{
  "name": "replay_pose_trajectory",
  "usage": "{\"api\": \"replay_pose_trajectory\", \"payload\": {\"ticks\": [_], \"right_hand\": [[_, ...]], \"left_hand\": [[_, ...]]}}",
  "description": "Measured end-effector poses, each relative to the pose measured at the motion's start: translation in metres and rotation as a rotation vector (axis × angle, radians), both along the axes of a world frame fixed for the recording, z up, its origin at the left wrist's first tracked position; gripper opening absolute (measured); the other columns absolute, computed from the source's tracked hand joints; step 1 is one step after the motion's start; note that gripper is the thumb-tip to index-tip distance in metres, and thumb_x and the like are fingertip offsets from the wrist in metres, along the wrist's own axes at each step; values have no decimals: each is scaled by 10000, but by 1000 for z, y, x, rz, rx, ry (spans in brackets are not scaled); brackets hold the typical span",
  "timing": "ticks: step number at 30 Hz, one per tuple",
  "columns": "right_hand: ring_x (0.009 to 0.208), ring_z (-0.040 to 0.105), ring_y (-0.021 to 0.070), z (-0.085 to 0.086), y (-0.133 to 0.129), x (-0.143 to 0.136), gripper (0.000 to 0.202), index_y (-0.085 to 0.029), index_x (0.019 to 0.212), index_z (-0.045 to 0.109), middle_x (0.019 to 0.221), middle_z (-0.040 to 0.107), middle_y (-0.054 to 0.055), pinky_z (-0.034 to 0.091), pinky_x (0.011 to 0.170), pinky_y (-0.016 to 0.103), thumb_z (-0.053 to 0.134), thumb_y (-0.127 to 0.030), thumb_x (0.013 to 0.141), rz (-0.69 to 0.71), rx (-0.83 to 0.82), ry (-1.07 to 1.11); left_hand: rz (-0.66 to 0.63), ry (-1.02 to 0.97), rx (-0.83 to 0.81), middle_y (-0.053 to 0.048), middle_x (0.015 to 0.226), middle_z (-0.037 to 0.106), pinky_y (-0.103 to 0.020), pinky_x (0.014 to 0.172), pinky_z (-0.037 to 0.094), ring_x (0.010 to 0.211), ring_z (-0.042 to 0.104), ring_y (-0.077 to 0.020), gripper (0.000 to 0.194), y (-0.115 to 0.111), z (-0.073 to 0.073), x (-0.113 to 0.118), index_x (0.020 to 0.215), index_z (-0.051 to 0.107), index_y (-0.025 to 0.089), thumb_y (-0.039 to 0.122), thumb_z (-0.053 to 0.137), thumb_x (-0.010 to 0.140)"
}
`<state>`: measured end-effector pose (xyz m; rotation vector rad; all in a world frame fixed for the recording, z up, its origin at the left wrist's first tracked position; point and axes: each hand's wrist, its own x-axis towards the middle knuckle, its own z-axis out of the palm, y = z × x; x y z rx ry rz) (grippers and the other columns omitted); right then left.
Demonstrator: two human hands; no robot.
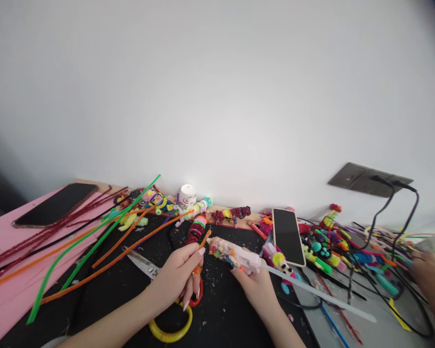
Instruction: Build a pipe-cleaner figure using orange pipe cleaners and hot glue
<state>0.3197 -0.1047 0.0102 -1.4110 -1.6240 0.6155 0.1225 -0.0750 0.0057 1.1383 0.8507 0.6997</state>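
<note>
Near the middle of the desk (105, 183), pinching a short orange pipe cleaner (205, 239) between thumb and fingers of the left hand (183, 270), its lower part hidden by them. Clasping a decorated glue gun (235, 253) in the right hand (255, 285), nozzle close to the orange tip; cannot tell if touching. Cannot see the trigger under the fingers, only a long translucent stick (319, 293) trailing toward the right corner. Under the left hand, can make out scissors (141, 262) with yellow and red loops, pivot partly covered. Behind, finds a dark red figure (196, 229), lower end hard to see. At the back edge, shows a paper cup (187, 195) and 2 phones, 1 left (58, 204), 1 right (288, 236). At the right edge, catches another person's hand (427, 273), cut off, grasp unclear.
</note>
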Motion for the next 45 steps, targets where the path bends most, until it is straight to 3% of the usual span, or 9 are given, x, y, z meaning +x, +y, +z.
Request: {"api": "replay_pose_trajectory", "payload": {"ticks": [18,36,45], "right_hand": [[553,623,195,-4,-1,0,84,-199,688,676,589,649,5,535,532,257,630,-255,729,-55,71,-44],[595,620,190,1,-2,-2,58,-178,736,662,679,680,23,505,569,255,604,-180,735,3,31,-22],[554,592,179,-2,-2,0,75,-182,721,659,631,652,15,490,538,253,606,-226,750,-10,63,-51]], "left_hand": [[10,25,14,49,386,569,-138,269,142,207,435,-76,357,-2,0,0,713,385,217,534,392,879],[11,8,2,51,383,569,-130,270,148,213,446,-72,349,-1,0,0,714,387,216,518,384,888],[13,3,-7,46,377,571,-133,270,151,205,436,-76,350,-2,2,0,715,382,216,525,385,881]]}}
